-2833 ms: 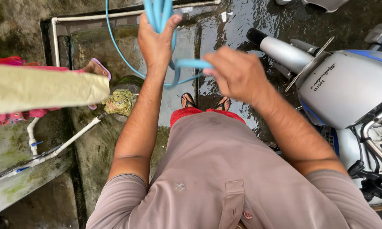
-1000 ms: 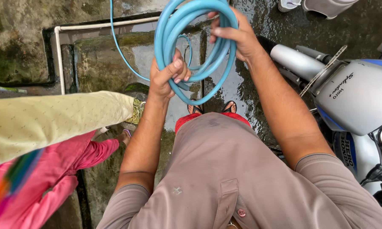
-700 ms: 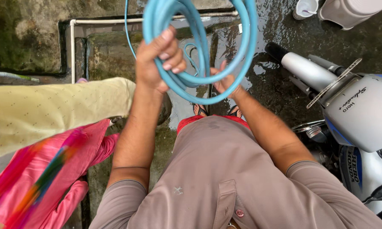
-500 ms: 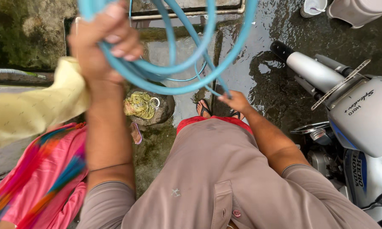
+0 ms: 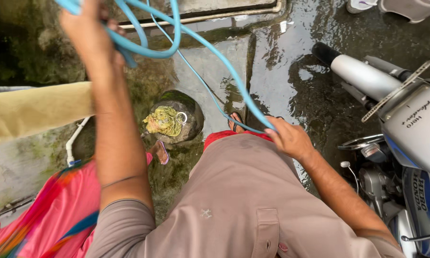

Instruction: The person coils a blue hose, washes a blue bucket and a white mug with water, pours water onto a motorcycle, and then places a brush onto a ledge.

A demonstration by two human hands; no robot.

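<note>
We hold our left hand (image 5: 88, 33) high, near the top edge of the view, with the fingers closed around several loops of a thin light blue plastic hose (image 5: 224, 71). Our right hand (image 5: 291, 138) is low, just in front of our grey shirt, and it grips one strand of the same hose, which runs tight upward from this hand to the loops. Another thinner strand goes down toward our sandalled feet on the wet concrete floor (image 5: 291, 62). Under the left arm stands a round dark stone (image 5: 188, 112) with a yellowish rag (image 5: 164, 122) on it. At the left we see another person in a pale yellow sleeve (image 5: 33, 112) and a pink patterned garment (image 5: 47, 215). At the right stands a silver and blue motorcycle (image 5: 406, 119), near our right arm.
</note>
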